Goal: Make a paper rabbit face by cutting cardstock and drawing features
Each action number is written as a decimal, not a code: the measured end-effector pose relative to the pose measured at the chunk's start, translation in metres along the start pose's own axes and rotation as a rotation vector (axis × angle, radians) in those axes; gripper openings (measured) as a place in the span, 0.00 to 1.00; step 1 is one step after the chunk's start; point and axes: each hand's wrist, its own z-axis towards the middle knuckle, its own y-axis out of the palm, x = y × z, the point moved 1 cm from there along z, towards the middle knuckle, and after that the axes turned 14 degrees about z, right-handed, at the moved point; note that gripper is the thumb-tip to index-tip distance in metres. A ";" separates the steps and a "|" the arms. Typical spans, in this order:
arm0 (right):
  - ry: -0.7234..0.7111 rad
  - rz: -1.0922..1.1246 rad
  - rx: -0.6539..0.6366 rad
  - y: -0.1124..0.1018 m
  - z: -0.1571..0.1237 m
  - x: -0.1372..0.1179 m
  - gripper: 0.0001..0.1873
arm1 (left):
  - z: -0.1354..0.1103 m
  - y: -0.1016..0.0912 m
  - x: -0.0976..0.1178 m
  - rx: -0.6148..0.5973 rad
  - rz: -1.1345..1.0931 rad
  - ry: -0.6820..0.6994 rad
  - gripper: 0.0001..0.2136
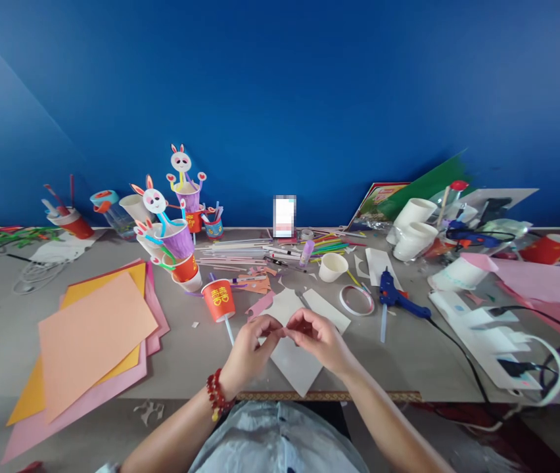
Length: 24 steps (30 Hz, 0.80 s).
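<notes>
My left hand (255,345) and my right hand (317,335) meet above the near middle of the table, thumbs and forefingers pinched together. Whatever lies between the fingertips is too small to make out. Below them are sheets of white paper (300,371), some with cut edges. Left of my left hand, a red paper cup (219,300) with gold lettering stands upside down, a pale straw (229,330) sticking out from under it. To the right of my right hand lies a roll of tape (357,300), with a white paper cup (333,267) behind it.
Coloured paper sheets (97,341) fill the left front. Rabbit figures made of cups (176,240) stand behind them. At right are a blue glue gun (398,295) and a white power strip (482,345) with cables. Pens, straws (329,244) and a purple glue stick (306,253) lie along the back.
</notes>
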 end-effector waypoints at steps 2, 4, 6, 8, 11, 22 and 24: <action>0.016 0.074 0.010 0.003 0.002 0.002 0.15 | -0.001 0.000 0.000 0.021 -0.020 -0.002 0.10; 0.030 0.110 0.010 0.004 0.004 0.003 0.16 | -0.002 0.000 0.000 0.027 -0.012 -0.009 0.10; 0.046 0.113 0.018 0.005 0.004 0.002 0.15 | -0.003 0.001 -0.001 0.029 0.005 -0.012 0.10; 0.065 0.099 0.024 0.005 0.003 0.002 0.14 | -0.005 0.002 -0.002 0.030 0.024 -0.011 0.10; 0.094 0.064 0.026 -0.003 0.004 0.004 0.13 | -0.010 0.007 -0.005 0.048 0.076 0.010 0.07; -0.016 -0.596 0.041 -0.038 0.057 0.018 0.08 | -0.017 0.041 -0.010 -0.062 0.817 0.190 0.21; -0.014 -0.642 0.017 -0.033 0.066 0.021 0.07 | -0.014 0.045 -0.013 -0.066 0.867 0.171 0.22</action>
